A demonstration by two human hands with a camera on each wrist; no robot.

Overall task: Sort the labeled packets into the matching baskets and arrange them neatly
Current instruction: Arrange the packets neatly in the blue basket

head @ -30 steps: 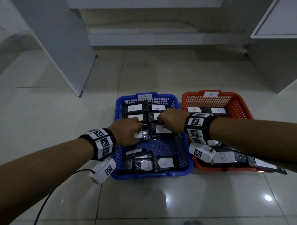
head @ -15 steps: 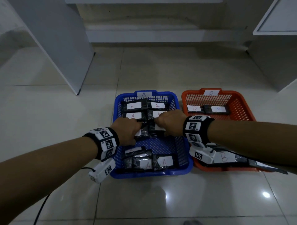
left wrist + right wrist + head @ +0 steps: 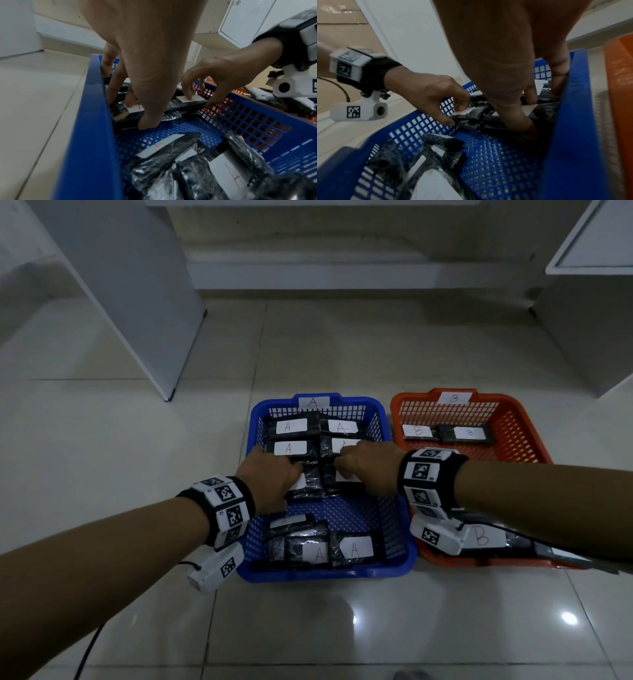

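- Head view: both hands are inside the blue basket [image 3: 394, 542], tagged A, at its middle row; the left hand [image 3: 270, 481] covers the left packet [image 3: 310, 484] of that row and the right hand [image 3: 371, 470] covers the right packet [image 3: 342, 479]; the two packets lie side by side, long axes running left to right, directly under the knuckles and just near of the far rows of A packets [image 3: 291, 436]; each hand is nearer its own packet; a loose heap of A packets [image 3: 329, 546] lies at the near wall, well apart across bare mesh; the orange basket [image 3: 513, 433], tagged B, stands just right of the blue one, with B packets [image 3: 462, 434] at its far end and more near the right wrist
- Left wrist view: the left hand's fingers [image 3: 147, 119] are curled down, tips pressing the left packet's black wrap and white label; thumb placement is hidden, so a true pinch cannot be told; the blue wall stands close on the left
- Right wrist view: the right hand's fingers [image 3: 522, 124] curl down onto the right packet, one finger tucked against the blue wall; the far rows stand in the way of any push farther, I judge
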